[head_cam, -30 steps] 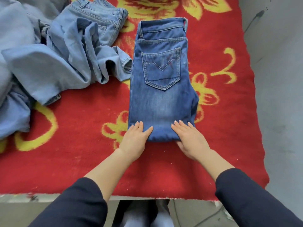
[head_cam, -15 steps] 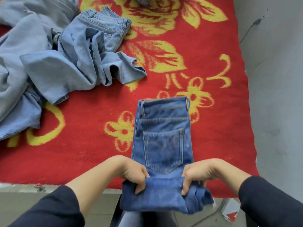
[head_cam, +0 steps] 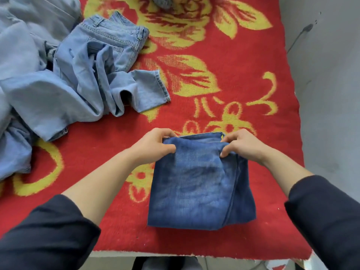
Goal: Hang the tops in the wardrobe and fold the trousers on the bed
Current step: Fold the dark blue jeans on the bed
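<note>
A red bed blanket (head_cam: 243, 61) with yellow flowers fills my head view, its near edge running along the bottom of the frame and its right edge bordering a bare grey surface (head_cam: 331, 94). A heap of pale denim (head_cam: 64, 88), loose and unfolded, covers the bed's left side, one cuffed leg reaching toward the middle. The dark blue jeans (head_cam: 194, 191) lie on the near right part of the bed, doubled into a thick square packet, well apart from the pale heap and short of both blanket edges. My left grip (head_cam: 153, 148) and right grip (head_cam: 243, 147), both bare hands, pinch the packet's two far corners, thumbs on top and fingers curled round the edge. I judge the fold to be in its last stage, the top layer being squared to the one showing just beyond it. Denim like this should be soft, heavy for cloth, not slippery and apt to spring open at a thick fold, so the corners and side seams are where to take hold. Open blanket lies beyond and left of the packet; the right side and near edge leave less room, and a pull toward me could drop it off the bed.
</note>
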Tool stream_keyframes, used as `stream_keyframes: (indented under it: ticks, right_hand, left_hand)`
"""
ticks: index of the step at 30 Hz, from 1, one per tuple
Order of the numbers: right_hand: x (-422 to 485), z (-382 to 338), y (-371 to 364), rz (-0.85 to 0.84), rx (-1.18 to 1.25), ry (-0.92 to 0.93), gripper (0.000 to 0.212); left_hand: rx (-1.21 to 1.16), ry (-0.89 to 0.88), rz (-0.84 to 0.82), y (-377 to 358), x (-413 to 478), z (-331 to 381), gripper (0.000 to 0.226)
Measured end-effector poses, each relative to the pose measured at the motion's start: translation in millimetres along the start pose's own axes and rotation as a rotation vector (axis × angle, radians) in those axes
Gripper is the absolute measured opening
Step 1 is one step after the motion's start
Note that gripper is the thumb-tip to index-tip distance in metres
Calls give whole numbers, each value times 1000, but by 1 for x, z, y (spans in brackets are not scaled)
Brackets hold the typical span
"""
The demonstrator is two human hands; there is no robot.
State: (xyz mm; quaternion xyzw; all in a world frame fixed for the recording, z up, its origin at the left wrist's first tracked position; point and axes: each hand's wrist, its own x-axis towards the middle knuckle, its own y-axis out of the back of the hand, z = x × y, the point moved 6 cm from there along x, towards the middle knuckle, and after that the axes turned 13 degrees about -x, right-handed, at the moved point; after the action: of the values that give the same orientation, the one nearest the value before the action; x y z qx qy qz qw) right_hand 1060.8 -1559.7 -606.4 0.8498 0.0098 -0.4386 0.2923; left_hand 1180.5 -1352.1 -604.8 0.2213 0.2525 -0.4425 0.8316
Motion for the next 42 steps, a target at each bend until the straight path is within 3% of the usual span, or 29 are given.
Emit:
stream_keyframes:
  ticks: [6, 9, 11, 12, 14, 16, 18, 23, 30, 34, 38, 42]
  right_hand:
    - [20, -3, 5, 189, 102, 31, 15]
    - [30, -8, 2, 398, -219, 90, 18]
    - [29, -19, -3, 527, -420, 167, 22]
    - [27, -26, -7, 535, -419, 224, 27]
    - [29, -34, -20, 381, -359, 296, 55]
    - [33, -30, -39, 140, -455, 272, 81]
    - [41, -22, -49, 19, -580, 194, 92]
    - [59, -24, -52, -39, -709, 85, 98]
    - [64, -26, -54, -102, -750, 0, 78]
    - [46, -22, -72, -207, -674, -7, 56]
    - [-1, -23, -95, -15, -879, 184, 50]
    - [-55, -39, -115, 167, -957, 491, 38]
  left_hand:
    - [-29, -154, 234, 6, 18, -12, 34]
    - [397, -226, 351, 2, 21, -16, 41]
    - [686, -378, 371, -12, 22, -8, 50]
    - [799, -494, 359, -21, 22, -3, 52]
    - [964, -599, 253, -38, 26, -3, 49]
    - [938, -376, 120, -39, 38, -20, 48]
    - [857, -110, 22, -36, 49, -40, 58]
    - [774, 55, -94, -33, 59, -35, 54]
    - [692, 165, -151, -33, 44, -33, 46]
    - [622, 188, -152, -40, 23, -44, 38]
    - [654, 134, -41, -45, -22, -58, 52]
    - [622, 70, 35, -51, -77, -58, 49]
